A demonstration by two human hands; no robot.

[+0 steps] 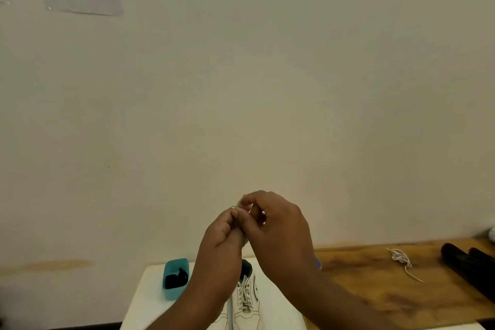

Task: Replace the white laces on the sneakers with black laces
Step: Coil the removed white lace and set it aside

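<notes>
Two hands are raised in front of the pale wall, close together. The left hand and the right hand both have a curled grip, pinching a small pale thing between their fingertips. It looks like a white lace, but most of it is hidden by the fingers. Below them a white sneaker sits on a white board on the wooden counter; white laces are in its holes. A second sneaker beside it is mostly covered by the left arm and cut off at the bottom. Just left, a teal box holds black laces. Well to the right lies a loose white lace bundle, and dark rolled things run off the edge.
</notes>
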